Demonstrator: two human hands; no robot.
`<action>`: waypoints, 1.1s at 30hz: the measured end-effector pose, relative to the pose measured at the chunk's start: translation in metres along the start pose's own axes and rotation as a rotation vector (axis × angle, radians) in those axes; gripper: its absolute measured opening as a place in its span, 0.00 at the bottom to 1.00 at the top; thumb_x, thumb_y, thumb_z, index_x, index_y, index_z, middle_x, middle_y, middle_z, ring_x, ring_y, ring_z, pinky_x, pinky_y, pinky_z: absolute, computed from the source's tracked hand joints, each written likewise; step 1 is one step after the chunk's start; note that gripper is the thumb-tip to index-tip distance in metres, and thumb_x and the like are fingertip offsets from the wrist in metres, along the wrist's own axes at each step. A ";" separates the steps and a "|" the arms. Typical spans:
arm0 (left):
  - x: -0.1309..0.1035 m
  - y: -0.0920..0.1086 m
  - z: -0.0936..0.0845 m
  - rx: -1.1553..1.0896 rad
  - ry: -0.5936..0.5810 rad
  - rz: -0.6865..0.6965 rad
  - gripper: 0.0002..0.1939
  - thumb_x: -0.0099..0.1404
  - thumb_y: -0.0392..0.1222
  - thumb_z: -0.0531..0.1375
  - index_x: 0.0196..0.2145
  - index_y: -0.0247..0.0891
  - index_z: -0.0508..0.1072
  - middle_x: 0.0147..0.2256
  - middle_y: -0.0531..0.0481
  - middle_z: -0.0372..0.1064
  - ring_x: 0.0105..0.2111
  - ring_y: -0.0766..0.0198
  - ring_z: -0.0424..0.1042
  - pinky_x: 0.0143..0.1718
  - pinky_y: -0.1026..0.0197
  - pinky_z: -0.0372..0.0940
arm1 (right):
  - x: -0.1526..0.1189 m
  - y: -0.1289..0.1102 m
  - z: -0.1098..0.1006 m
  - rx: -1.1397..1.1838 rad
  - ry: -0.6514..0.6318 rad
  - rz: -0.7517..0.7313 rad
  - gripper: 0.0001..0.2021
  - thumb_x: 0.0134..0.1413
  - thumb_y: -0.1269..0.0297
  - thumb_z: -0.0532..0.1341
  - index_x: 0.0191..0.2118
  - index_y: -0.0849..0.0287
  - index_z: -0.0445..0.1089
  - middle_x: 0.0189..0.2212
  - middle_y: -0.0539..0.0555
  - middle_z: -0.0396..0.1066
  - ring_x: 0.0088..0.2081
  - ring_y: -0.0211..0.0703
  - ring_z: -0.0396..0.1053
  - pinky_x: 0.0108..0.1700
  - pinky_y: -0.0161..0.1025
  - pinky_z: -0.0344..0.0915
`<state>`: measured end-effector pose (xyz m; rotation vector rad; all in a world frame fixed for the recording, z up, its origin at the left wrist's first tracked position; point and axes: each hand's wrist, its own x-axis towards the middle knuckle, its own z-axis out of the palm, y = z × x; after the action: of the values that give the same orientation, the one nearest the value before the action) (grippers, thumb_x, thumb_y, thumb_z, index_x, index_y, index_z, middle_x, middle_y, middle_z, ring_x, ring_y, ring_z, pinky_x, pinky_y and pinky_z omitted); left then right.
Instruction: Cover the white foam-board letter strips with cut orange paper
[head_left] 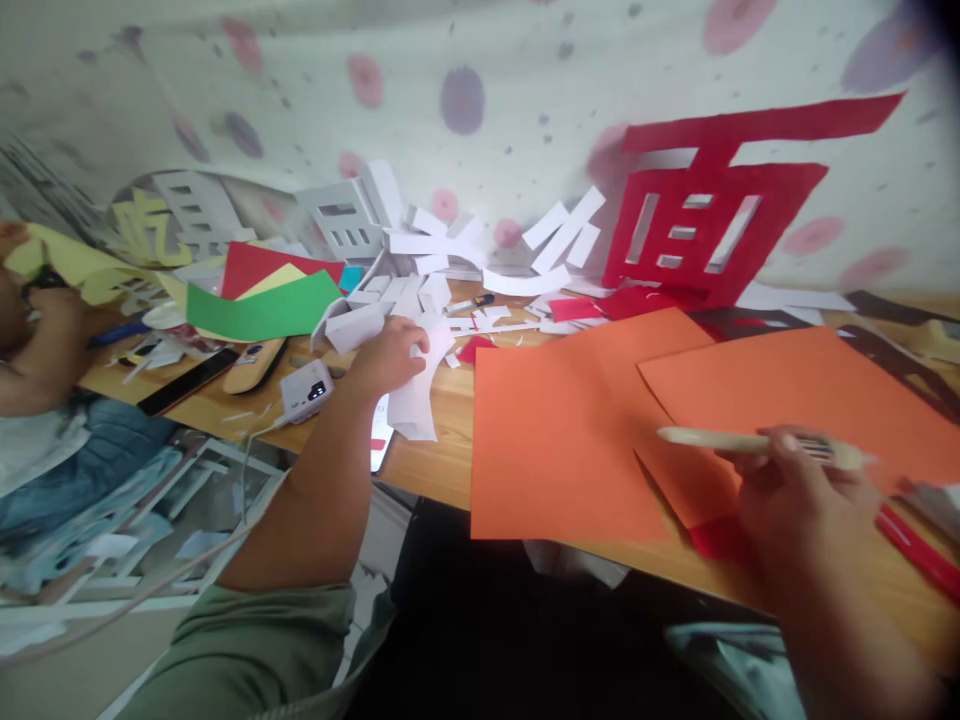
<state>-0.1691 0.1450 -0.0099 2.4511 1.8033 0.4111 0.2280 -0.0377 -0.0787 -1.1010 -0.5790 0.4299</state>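
Note:
My left hand [391,356] is closed, fingers curled on a bent white strip of paper [414,408] that hangs down over a lit phone [380,440]. In my right hand [802,500] I grip a cream-coloured pen [712,438], its label band near my fingers and its long end pointing left. This hand is slightly blurred, and it is over the lower right of the orange paper sheets [562,440], which overlap on the wooden table. A red scrap [716,538] shows under the sheets beside my right hand.
A red cut-out character [694,215] leans on the patterned wall covering. White paper scraps [442,245], a utility knife [472,302] and a white power bank [305,392] with a cable lie left of the orange sheets. At the far left sits another person [45,340] holding yellow paper.

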 end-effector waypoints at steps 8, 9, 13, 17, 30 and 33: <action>-0.007 0.040 0.007 0.142 0.181 -0.036 0.15 0.57 0.43 0.61 0.44 0.42 0.76 0.54 0.41 0.63 0.52 0.42 0.63 0.51 0.40 0.61 | 0.000 0.000 -0.002 0.075 -0.089 -0.117 0.13 0.44 0.63 0.69 0.39 0.58 0.74 0.16 0.47 0.65 0.19 0.39 0.64 0.27 0.42 0.68; -0.015 0.050 0.006 0.124 0.228 0.000 0.14 0.59 0.43 0.60 0.44 0.42 0.75 0.52 0.42 0.65 0.51 0.45 0.64 0.51 0.43 0.62 | 0.000 0.001 -0.002 0.072 -0.112 -0.128 0.14 0.45 0.63 0.69 0.40 0.58 0.74 0.18 0.46 0.66 0.20 0.38 0.64 0.27 0.41 0.69; -0.064 0.095 0.011 -0.083 0.397 0.319 0.06 0.63 0.38 0.56 0.36 0.38 0.73 0.34 0.48 0.72 0.38 0.59 0.71 0.41 0.56 0.66 | -0.002 0.004 -0.006 -0.007 -0.153 -0.100 0.13 0.44 0.63 0.70 0.38 0.58 0.72 0.21 0.46 0.68 0.23 0.37 0.68 0.30 0.40 0.71; -0.116 0.119 0.032 -0.199 0.221 0.586 0.05 0.64 0.35 0.57 0.36 0.36 0.73 0.32 0.48 0.72 0.35 0.61 0.70 0.38 0.57 0.66 | -0.006 -0.001 -0.007 -0.023 -0.169 0.007 0.14 0.38 0.64 0.73 0.31 0.56 0.69 0.20 0.45 0.67 0.20 0.38 0.68 0.22 0.34 0.64; -0.148 0.099 0.068 -0.265 0.062 0.709 0.16 0.60 0.49 0.62 0.43 0.39 0.75 0.46 0.44 0.74 0.51 0.51 0.69 0.56 0.44 0.61 | -0.039 -0.010 0.079 -0.274 -0.853 0.261 0.12 0.40 0.61 0.70 0.30 0.60 0.71 0.22 0.49 0.71 0.23 0.36 0.67 0.25 0.35 0.63; -0.148 0.098 0.073 -0.276 0.118 0.707 0.16 0.59 0.49 0.62 0.42 0.39 0.75 0.45 0.45 0.75 0.50 0.51 0.70 0.56 0.44 0.62 | -0.034 -0.004 0.095 -0.365 -0.864 0.246 0.11 0.41 0.63 0.68 0.24 0.58 0.64 0.16 0.45 0.65 0.19 0.34 0.61 0.21 0.33 0.56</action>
<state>-0.1002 -0.0174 -0.0848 2.8131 0.7659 0.7900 0.1420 0.0070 -0.0514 -1.3213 -1.3231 1.0643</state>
